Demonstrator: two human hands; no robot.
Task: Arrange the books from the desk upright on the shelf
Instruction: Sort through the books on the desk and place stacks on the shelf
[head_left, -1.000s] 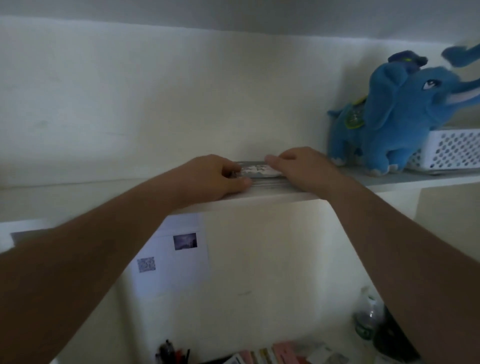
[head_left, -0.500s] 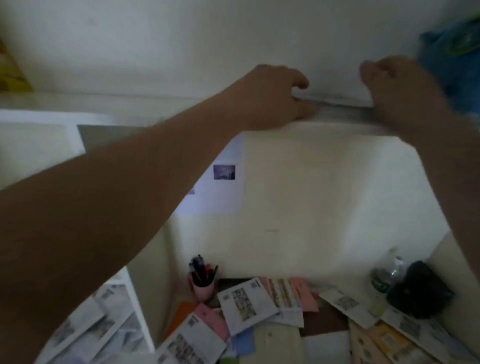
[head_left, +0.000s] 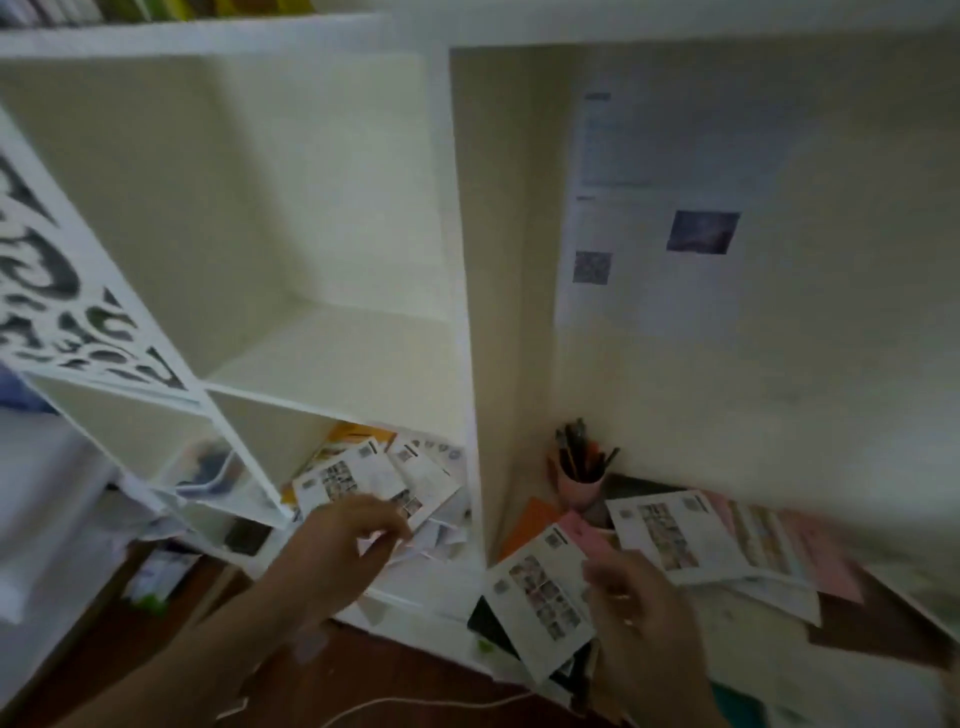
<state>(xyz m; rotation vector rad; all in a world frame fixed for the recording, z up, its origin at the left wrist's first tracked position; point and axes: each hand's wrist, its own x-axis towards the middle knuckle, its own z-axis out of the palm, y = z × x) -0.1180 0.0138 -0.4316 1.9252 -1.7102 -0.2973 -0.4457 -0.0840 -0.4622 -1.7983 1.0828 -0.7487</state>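
White-covered thin books (head_left: 670, 535) lay scattered flat on the brown wooden worktop (head_left: 872, 629) at 4 o'clock, more heaped in the white shelf unit's (head_left: 457, 312) lowest bay (head_left: 374, 478). The right hand (head_left: 636, 605) touched one such book (head_left: 540, 587); whether its fingers gripped it could not be told. The left hand (head_left: 337, 540) hovered at 6 o'clock, fingers loosely curled, holding nothing. A pink pen cup (head_left: 579, 486) stood behind.

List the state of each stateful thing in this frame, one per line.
left hand: empty, fingers loosely curled, reaching toward the lower cubby.
right hand: at the white booklet, grip blurred.
white booklet: tilted, on the desk pile.
lower cubby: holds loose booklets lying flat.
middle cubby: bare floor showing.
pen cup: upright, holding pens.
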